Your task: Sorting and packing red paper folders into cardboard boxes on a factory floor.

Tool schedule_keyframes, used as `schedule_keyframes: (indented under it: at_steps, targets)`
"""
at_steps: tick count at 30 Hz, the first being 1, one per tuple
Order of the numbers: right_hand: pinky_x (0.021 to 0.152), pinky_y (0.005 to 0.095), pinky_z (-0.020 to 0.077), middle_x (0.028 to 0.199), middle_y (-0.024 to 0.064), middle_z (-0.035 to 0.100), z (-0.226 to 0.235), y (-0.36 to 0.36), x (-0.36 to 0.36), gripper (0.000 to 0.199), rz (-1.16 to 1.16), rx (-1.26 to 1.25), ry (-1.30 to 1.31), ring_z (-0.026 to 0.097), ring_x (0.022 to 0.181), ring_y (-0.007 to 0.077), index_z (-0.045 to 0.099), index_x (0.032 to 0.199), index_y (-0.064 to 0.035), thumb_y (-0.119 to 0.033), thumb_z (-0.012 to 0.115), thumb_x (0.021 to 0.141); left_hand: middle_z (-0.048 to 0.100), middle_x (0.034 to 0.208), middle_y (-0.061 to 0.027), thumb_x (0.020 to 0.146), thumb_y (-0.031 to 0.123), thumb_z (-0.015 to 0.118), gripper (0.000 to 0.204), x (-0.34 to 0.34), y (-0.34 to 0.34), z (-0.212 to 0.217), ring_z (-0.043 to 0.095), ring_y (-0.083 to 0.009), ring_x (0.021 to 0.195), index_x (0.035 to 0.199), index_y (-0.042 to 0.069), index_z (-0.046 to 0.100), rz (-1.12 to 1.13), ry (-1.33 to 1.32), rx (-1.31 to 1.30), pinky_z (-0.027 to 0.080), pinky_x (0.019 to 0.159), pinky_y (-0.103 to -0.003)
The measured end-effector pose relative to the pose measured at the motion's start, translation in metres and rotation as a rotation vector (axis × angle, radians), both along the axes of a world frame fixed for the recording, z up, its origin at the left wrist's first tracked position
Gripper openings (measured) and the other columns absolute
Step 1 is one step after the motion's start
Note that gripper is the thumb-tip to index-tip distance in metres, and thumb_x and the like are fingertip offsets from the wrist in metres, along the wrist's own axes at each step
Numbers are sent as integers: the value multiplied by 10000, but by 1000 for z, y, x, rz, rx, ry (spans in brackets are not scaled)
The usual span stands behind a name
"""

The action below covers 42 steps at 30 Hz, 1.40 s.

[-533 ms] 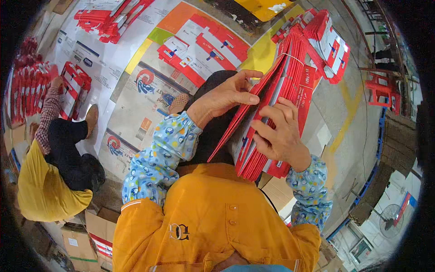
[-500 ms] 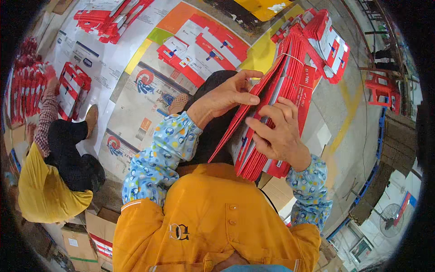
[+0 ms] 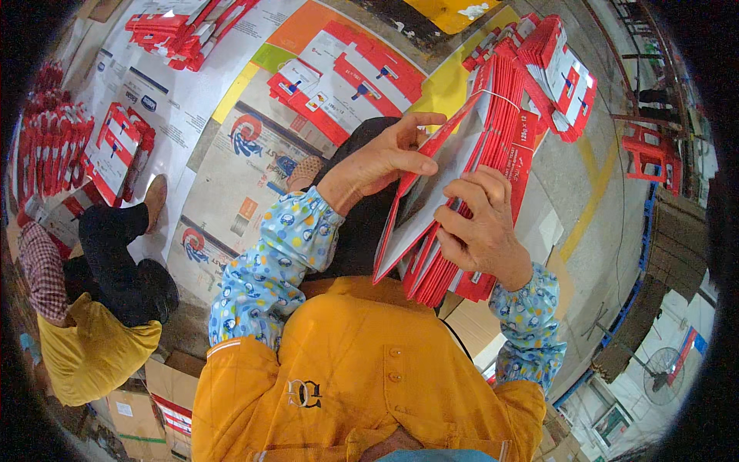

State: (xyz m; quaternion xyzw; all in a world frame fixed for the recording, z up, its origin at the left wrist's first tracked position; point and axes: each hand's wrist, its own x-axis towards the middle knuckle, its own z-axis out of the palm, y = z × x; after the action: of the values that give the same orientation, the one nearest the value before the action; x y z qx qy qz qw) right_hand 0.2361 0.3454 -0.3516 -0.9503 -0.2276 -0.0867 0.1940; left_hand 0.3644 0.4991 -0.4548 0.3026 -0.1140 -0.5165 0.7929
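Observation:
A thick bundle of flat red-and-white cartons (image 3: 500, 115) leans upright before me, bound near its far end by a thin pale band (image 3: 500, 98). My left hand (image 3: 385, 158) has its thumb and fingers closed on the edge of the outer left carton (image 3: 419, 185), which is pulled away from the rest. A pale grey-white face (image 3: 416, 219) shows in the gap. Over the top edges of the bundle curl the fingers of my right hand (image 3: 481, 219), gripping it. Some fingertips are hidden among the cartons.
Flat red cartons (image 3: 346, 81) lie ahead on printed cardboard (image 3: 254, 169). More carton bundles stand at the far right (image 3: 566, 81) and far left (image 3: 188, 31). At left a co-worker in a yellow top (image 3: 100, 346) sits by stacked cartons (image 3: 119, 154). A red stool (image 3: 650, 154) stands right.
The gap beside the outer carton has widened, baring more of the pale face. My right fingers have shifted slightly. At left the co-worker's arm has drawn back from the stacks.

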Motion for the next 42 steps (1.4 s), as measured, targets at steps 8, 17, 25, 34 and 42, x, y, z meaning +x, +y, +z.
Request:
schedule_keyframes:
  at_steps: [8, 17, 25, 34, 42]
  targets:
    - [1060, 543, 351, 1009, 60, 606, -8, -5, -5, 273, -6, -33, 25, 527, 1110, 299, 631, 859, -97, -272, 758, 692, 580, 1101, -45, 782, 89, 686, 622, -1, 7, 5, 547, -137, 1030, 1370, 55, 485, 85, -219, 200, 440, 940, -289]
    - [1040, 537, 387, 1126, 114, 590, -21, -8, -6, 276, -154, 172, -116, 528, 1143, 351, 640, 1000, -68, -197, 735, 774, 514, 1288, -91, 878, 48, 592, 565, -11, -14, 11, 502, -171, 1149, 1420, 61, 432, 283, -786, 340, 431, 967, -287]
    - [1114, 465, 322, 1377, 226, 415, -66, -66, -35, 680, -1025, 352, 17, 383, 1309, 406, 465, 1324, -18, -193, 777, 745, 337, 1444, -298, 720, 239, 798, 956, -36, -36, 90, 384, -453, 1302, 1527, 131, 296, 265, -1567, 773, 377, 1060, -482]
    - [969, 379, 466, 1204, 184, 610, -99, -52, -38, 853, -1169, 1284, 435, 586, 1152, 261, 464, 1326, 59, -401, 808, 696, 139, 1602, -235, 849, 123, 632, 893, 46, 42, 41, 163, -325, 1483, 1544, -29, 93, 251, -1272, 867, 127, 1211, -390]
    - [886, 490, 506, 1070, 337, 616, -23, 1, 18, 671, -1225, 734, 525, 627, 1031, 455, 433, 1207, 103, -338, 703, 779, 244, 1547, -243, 821, 99, 685, 908, 35, 22, 89, 286, -332, 1421, 1528, -47, 134, 213, -1222, 824, 226, 1182, -388]
